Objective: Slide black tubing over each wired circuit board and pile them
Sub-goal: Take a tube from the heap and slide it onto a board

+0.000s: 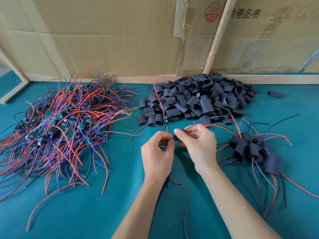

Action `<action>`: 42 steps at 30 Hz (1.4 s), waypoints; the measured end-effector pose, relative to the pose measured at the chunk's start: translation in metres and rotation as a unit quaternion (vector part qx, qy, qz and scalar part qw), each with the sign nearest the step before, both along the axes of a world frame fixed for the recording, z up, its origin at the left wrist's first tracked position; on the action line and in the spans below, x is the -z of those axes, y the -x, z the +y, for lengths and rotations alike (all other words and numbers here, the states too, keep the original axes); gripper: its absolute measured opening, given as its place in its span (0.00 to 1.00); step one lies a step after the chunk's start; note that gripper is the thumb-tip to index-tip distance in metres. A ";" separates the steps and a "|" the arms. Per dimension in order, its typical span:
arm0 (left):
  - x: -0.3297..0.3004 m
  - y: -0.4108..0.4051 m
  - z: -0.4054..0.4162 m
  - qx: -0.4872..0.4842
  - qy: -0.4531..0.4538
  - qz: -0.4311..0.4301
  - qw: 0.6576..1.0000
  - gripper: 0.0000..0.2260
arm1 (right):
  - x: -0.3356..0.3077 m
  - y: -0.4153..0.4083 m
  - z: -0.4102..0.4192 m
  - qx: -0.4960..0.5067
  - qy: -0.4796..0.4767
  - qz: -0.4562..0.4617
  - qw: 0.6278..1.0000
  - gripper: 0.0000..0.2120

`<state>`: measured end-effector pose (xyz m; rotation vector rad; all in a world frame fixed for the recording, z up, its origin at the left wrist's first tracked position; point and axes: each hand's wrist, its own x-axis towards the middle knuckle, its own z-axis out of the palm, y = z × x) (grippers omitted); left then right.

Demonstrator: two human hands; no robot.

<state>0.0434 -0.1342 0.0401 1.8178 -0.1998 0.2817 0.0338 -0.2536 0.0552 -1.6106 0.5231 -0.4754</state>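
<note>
A big tangle of wired circuit boards with red, blue and black leads lies at the left. Behind the hands sits a heap of short black tubing pieces. At the right rests a small pile of sleeved boards. Between my hands is one black tube with wires running out both ends. My right hand pinches the tube between thumb and fingers. My left hand pinches the wires at the tube's left end. The board inside is hidden.
One bare wired board lies at the front edge of the tubing heap. A stray tube lies at the far right. Cardboard sheets and a wooden frame wall off the back of the green table.
</note>
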 end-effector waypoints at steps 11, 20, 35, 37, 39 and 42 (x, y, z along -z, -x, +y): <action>0.003 0.000 -0.001 0.063 0.016 0.016 0.998 0.07 | -0.005 0.003 0.004 -0.060 -0.051 0.026 0.997 0.15; 0.003 0.000 -0.004 0.068 -0.011 0.041 0.997 0.12 | -0.042 0.037 -0.054 0.065 -0.038 -0.055 0.996 0.09; 0.003 -0.004 -0.005 0.051 -0.008 0.063 0.997 0.03 | -0.041 -0.025 -0.074 -0.145 0.502 0.241 0.818 0.14; 0.002 -0.004 -0.004 0.049 -0.002 0.063 0.997 0.04 | -0.031 -0.031 -0.072 -0.117 0.509 0.252 0.814 0.10; 0.001 -0.004 -0.004 0.047 -0.004 0.061 0.997 0.05 | -0.032 -0.031 -0.069 -0.114 0.505 0.246 0.819 0.08; 0.001 -0.005 -0.004 0.047 -0.009 0.067 0.997 0.05 | -0.045 -0.029 -0.069 -0.126 0.496 0.172 0.841 0.03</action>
